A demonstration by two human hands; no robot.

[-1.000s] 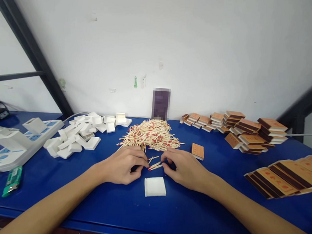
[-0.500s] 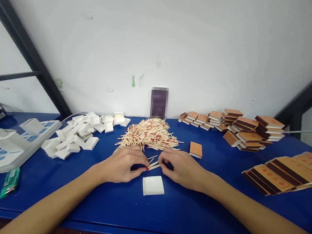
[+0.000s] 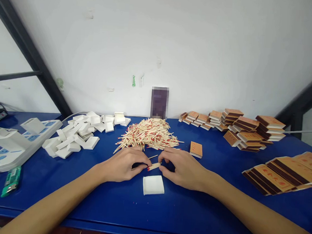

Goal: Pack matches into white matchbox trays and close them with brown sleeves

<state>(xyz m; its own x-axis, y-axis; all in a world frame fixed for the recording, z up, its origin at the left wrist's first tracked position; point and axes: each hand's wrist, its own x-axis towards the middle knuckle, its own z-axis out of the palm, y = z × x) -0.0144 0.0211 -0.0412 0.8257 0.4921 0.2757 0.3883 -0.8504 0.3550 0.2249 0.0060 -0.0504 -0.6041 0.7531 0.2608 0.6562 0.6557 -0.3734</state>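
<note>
Several red-tipped matches (image 3: 154,166) lie side by side between my two hands. My left hand (image 3: 130,164) pinches them at the red heads, with thumb and forefinger curled in. At the plain ends, the fingertips of my right hand (image 3: 180,168) close on the same small bunch. A single loose match (image 3: 153,156) rests just beyond it. Close in front of my hands lies a white matchbox tray (image 3: 153,185), its open side up. The big heap of matches (image 3: 151,132) spreads right behind my fingers.
White trays (image 3: 74,136) are piled at the left, beside a power strip (image 3: 23,143) and a green lighter (image 3: 11,181). One orange matchbox (image 3: 196,149) lies right of the heap. Matchboxes (image 3: 247,130) are stacked at the back right, and a row of sleeves (image 3: 280,172) leans nearer.
The matches between my hands have come closer together into a more even bunch, and more of them show there. One loose match remains behind them. Both hands have barely shifted.
</note>
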